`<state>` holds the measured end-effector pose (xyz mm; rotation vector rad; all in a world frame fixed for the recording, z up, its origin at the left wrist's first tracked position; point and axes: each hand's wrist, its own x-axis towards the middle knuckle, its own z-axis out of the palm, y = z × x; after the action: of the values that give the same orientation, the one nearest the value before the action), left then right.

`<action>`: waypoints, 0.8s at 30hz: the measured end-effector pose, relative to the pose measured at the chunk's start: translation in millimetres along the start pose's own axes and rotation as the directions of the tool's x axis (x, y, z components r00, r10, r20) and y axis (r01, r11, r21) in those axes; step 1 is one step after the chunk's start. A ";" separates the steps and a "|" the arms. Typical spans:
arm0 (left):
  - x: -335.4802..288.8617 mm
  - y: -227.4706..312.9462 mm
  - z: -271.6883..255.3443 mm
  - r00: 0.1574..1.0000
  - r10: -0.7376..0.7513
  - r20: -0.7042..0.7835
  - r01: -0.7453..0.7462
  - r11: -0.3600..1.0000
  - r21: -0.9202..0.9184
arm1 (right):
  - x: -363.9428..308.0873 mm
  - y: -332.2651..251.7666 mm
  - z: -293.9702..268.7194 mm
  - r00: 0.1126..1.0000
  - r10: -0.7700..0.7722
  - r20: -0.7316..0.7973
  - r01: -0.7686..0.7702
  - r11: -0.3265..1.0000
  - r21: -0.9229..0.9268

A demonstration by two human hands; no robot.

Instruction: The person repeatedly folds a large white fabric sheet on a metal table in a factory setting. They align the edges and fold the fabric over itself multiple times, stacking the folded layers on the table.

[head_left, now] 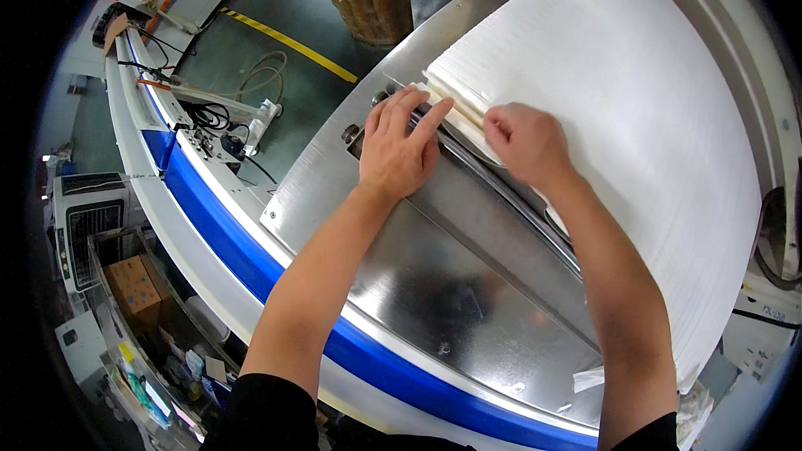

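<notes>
Black sleeves (263, 413) are showing; left hand (399, 146), fingers spread, and right hand (528, 142), curled (grip hidden, so I cannot tell), are apparently straightening a cream strip (462, 119) near the steel worktop's (418, 305) upper-left edge, next requiring even pressure.

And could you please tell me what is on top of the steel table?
On the steel table are white sheeting and a metal bar; the right hand is at the sheeting's edge. Whatever lies beneath the sheeting is covered.

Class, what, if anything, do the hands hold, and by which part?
It cannot be told: the right hand curls its fingers at the cream strip, any grip hidden; the left hand lies over the metal rod.
</notes>
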<state>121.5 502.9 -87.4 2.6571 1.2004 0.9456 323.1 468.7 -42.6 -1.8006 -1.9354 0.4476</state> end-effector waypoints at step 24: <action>90.8 66.4 -4.4 0.462 -0.130 0.877 -0.647 0.627 0.434 | -561.1 186.2 -183.7 0.550 0.667 -0.503 -0.835 0.458 -0.304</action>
<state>208.2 520.0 -17.7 3.1557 0.8958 -1.2043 601.3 -84.3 -46.6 -2.8808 -0.9234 -0.1562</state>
